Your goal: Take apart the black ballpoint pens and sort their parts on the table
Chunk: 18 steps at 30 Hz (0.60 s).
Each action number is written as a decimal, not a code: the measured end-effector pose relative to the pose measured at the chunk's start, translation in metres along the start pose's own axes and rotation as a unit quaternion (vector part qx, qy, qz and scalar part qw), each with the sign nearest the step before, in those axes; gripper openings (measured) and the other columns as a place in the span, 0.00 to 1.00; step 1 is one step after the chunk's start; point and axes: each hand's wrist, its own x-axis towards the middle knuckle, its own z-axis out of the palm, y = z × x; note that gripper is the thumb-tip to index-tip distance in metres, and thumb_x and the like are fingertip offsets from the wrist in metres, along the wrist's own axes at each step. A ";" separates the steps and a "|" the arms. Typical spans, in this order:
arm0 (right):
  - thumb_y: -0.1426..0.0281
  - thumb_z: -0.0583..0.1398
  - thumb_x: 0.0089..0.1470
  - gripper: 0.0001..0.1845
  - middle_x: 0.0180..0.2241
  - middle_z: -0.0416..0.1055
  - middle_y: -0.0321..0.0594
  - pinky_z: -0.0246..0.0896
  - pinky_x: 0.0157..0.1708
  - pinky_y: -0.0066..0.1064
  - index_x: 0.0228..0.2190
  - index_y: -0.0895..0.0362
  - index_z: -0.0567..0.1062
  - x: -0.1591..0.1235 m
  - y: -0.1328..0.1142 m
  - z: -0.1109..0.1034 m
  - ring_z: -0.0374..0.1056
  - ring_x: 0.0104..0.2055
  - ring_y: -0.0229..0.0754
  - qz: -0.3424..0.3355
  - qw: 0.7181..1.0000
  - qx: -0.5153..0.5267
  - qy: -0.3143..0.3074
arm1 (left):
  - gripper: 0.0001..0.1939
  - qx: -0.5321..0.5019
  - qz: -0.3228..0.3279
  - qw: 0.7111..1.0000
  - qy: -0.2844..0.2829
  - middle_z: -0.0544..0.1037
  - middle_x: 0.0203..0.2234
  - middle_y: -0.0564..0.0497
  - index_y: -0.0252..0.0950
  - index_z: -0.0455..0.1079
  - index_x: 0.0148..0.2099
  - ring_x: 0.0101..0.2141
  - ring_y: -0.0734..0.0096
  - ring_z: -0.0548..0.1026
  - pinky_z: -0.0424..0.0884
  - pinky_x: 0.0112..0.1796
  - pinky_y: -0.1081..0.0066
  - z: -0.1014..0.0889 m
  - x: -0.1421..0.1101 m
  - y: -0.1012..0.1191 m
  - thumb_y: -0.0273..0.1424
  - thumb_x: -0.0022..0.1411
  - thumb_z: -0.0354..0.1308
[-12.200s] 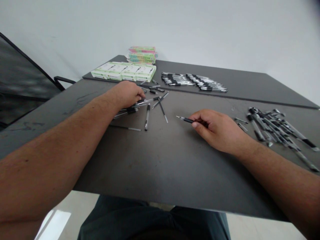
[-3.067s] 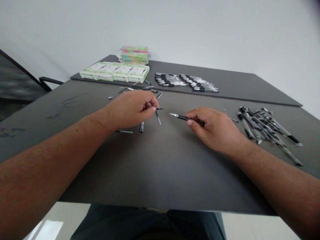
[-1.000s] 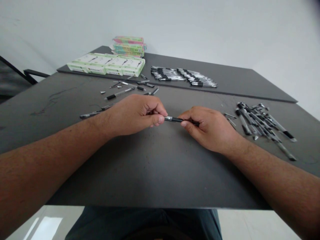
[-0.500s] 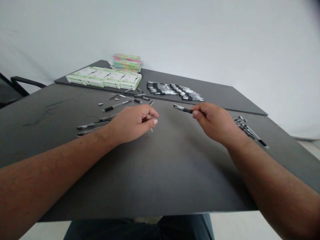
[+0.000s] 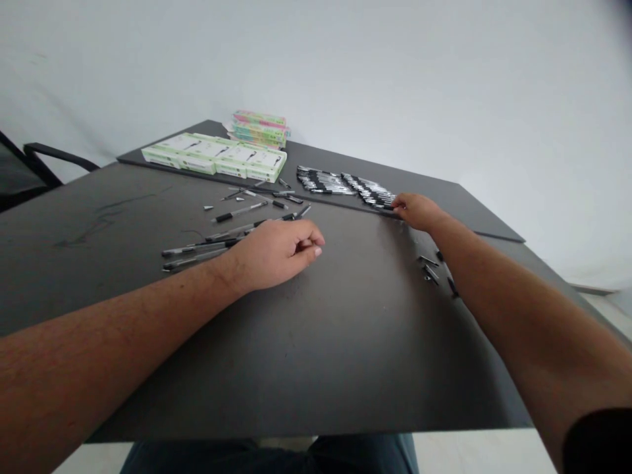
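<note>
My right hand (image 5: 419,212) reaches to the near right end of a row of black-gripped clear pens (image 5: 368,191) on the raised dark board. Its fingertips pinch a pen (image 5: 388,207), mostly hidden against the row. My left hand (image 5: 289,253) hovers over the table's middle with thumb and fingers curled together; whatever may be inside is hidden. Behind and left of it lie loose pens (image 5: 195,249) and pen parts (image 5: 239,212). A second group of pens (image 5: 323,181) lies side by side just left of the row.
White-green boxes (image 5: 214,155) stand in a line at the back left, with a stack of colourful packets (image 5: 259,128) behind. Several pen caps or short pieces (image 5: 429,268) lie beside my right forearm. A black chair arm (image 5: 62,155) stands at the far left.
My right hand has carried its pen forward from above the table to the end of the pen row. My left hand stays in nearly the same place, still curled.
</note>
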 end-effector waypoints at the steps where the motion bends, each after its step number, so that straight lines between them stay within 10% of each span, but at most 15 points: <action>1: 0.71 0.62 0.74 0.19 0.58 0.87 0.56 0.70 0.56 0.34 0.58 0.61 0.88 0.003 0.000 0.003 0.81 0.58 0.52 0.000 1.000 -0.002 0.000 | 0.11 0.000 0.002 1.000 -0.001 0.90 0.35 0.51 0.40 0.82 0.49 0.36 0.64 0.87 0.74 0.39 0.67 0.000 0.000 0.000 0.38 0.73 0.61; 18: 0.68 0.65 0.71 0.15 0.55 0.88 0.50 0.73 0.57 0.36 0.53 0.54 0.89 0.057 -0.008 0.023 0.82 0.57 0.53 0.044 0.998 -0.027 0.033 | 0.11 0.003 0.007 1.000 -0.017 0.87 0.32 0.52 0.40 0.82 0.47 0.33 0.65 0.83 0.70 0.37 0.66 0.003 0.000 0.001 0.35 0.72 0.58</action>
